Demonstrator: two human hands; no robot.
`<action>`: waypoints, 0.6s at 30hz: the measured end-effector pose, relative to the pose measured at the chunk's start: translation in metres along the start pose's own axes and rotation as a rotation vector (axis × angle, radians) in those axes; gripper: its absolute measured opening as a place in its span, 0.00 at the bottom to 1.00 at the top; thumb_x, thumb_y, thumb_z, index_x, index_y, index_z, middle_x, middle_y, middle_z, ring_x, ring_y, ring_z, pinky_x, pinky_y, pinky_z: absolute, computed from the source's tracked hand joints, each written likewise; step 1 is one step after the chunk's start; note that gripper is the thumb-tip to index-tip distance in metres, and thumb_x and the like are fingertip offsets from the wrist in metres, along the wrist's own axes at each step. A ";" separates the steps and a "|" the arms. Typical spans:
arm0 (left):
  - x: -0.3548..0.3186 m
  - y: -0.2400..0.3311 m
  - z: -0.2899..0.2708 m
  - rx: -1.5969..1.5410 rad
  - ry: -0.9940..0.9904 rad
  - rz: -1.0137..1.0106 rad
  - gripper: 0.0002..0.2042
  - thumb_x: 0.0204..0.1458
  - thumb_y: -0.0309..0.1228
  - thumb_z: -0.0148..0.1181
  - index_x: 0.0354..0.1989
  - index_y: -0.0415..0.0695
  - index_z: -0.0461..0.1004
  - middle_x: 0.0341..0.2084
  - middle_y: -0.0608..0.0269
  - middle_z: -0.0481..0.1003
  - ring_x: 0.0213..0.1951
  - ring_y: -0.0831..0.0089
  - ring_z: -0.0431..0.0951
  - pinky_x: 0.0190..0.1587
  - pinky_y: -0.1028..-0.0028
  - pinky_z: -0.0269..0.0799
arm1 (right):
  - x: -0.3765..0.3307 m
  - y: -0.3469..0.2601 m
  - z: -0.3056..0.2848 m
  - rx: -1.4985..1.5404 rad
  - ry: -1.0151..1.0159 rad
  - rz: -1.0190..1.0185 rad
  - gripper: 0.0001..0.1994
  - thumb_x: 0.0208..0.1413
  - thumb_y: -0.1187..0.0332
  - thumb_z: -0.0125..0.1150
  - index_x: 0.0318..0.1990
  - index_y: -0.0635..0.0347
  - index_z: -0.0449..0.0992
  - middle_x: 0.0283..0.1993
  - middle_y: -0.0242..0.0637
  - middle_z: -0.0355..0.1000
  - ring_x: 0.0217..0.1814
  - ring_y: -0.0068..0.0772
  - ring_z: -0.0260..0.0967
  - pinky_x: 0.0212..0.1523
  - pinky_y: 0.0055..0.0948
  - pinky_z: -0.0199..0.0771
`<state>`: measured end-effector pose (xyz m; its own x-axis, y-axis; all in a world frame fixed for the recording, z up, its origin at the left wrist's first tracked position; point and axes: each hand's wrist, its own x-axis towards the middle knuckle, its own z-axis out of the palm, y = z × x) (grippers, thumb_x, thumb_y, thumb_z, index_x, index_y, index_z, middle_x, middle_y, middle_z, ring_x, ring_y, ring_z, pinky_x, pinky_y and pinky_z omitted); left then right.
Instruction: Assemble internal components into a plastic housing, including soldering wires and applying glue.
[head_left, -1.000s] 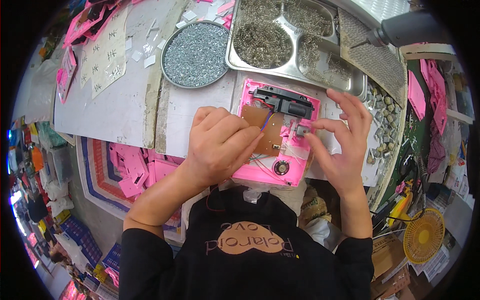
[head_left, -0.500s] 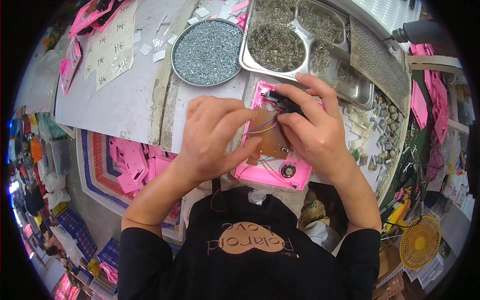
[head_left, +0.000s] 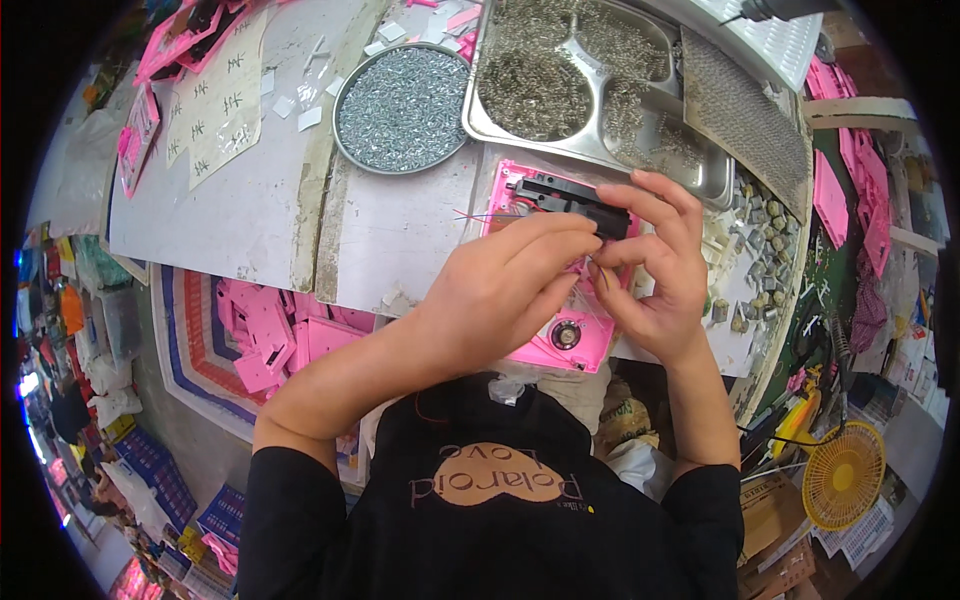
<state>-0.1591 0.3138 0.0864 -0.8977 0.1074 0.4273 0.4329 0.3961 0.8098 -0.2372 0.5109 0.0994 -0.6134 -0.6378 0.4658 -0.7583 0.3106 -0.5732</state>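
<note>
A pink plastic casing lies open on the bench in front of me. Along its far end sits a long black plastic part, and a small round speaker is at its near right. My left hand reaches across the casing, fingers closed together just below the black part. My right hand curls over the right side, thumb and fingers pinched close to the left fingertips. Whatever they grip is hidden. Thin wires stick out left of the casing. The brown circuit board is mostly covered by my left hand.
Beyond the casing stand a round tray of metal screws and a divided metal tray of small springs. Small metal pieces lie at right. Pink casings fill a container at left; a yellow fan stands at lower right.
My left hand has moved right, closing over the circuit board and meeting the right fingertips. My right hand has shifted off the black part, which now shows more fully. The wires have swung left.
</note>
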 end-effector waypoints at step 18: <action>0.022 0.003 0.009 -0.166 -0.128 -0.321 0.04 0.55 0.19 0.64 0.38 0.36 0.81 0.26 0.60 0.78 0.23 0.77 0.81 0.25 0.76 0.74 | -0.070 -0.015 -0.031 -0.151 0.136 0.240 0.09 0.41 0.77 0.70 0.31 0.54 0.78 0.58 0.42 0.76 0.67 0.51 0.63 0.65 0.46 0.61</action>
<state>-0.1778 0.3260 0.0946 -0.9883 0.1186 0.0961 0.1258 0.2758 0.9529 -0.1895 0.5727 0.0961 -0.7953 -0.4362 0.4210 -0.6059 0.5486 -0.5761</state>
